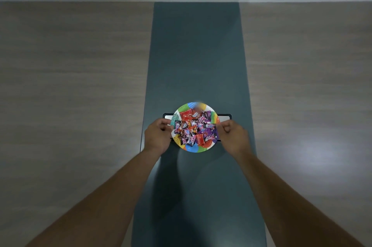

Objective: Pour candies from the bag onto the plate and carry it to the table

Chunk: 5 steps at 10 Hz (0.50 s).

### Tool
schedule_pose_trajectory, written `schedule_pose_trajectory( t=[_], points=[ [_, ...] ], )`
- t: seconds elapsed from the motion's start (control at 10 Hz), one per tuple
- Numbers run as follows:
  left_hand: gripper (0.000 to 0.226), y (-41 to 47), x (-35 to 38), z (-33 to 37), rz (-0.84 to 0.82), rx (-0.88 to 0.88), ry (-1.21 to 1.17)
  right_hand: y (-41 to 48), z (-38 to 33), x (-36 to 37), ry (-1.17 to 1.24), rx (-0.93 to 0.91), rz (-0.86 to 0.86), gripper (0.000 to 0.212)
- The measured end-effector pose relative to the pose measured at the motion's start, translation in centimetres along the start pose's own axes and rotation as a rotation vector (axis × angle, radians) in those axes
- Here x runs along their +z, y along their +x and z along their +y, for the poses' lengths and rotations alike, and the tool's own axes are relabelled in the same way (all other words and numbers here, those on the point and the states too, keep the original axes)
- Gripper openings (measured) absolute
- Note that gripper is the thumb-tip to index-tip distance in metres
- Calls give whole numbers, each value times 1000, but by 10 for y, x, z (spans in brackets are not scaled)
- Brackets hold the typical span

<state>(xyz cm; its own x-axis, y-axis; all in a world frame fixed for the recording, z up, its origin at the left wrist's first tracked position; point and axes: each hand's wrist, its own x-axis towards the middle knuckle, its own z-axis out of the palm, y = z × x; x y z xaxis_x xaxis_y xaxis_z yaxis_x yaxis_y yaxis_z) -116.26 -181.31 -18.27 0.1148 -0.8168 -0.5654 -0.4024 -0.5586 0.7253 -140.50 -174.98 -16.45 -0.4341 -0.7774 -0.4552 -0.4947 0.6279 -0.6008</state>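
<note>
Now we pinch the plate (193,146) rim, left hand (158,137) and right hand (233,136) fingers curled, probably gripping; keep it level so candies (196,129) stay put.

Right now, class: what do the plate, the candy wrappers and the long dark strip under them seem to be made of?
Plate: probably paper or thin card, matte, with printed colour patches on a fluted rim.
Candy wrappers: thin plastic film or foil, glossy, crinkled, with small highlights and printed lettering.
Dark strip: a smooth, matte teal mat or runner, perhaps rubber or foam; no weave shows, so this is uncertain.
</note>
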Motion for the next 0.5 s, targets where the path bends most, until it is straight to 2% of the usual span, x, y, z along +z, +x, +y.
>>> schedule_pose_trajectory(
  t=[0.1, 0.2, 0.3, 0.4, 0.5],
  points=[
    [13, -5, -5, 1, 15, 33, -4, -5, 1, -5, 32, 5, 48, 43],
    [20, -21, -16, -1, 137, 183, 136, -22, 12, -5, -12, -32, 95, 43],
    [22, -53, -25, -12, 212, 403, 317, -53, 32, 2, -118, -214, 189, 23],
    [28, -87, -28, -40, 180, 594, 421, -88, 62, 20, -257, -361, 249, 27],
    [49, -102, -26, -77, 146, 652, 623, -109, 81, 42, -366, -327, 113, 55]
  ],
)
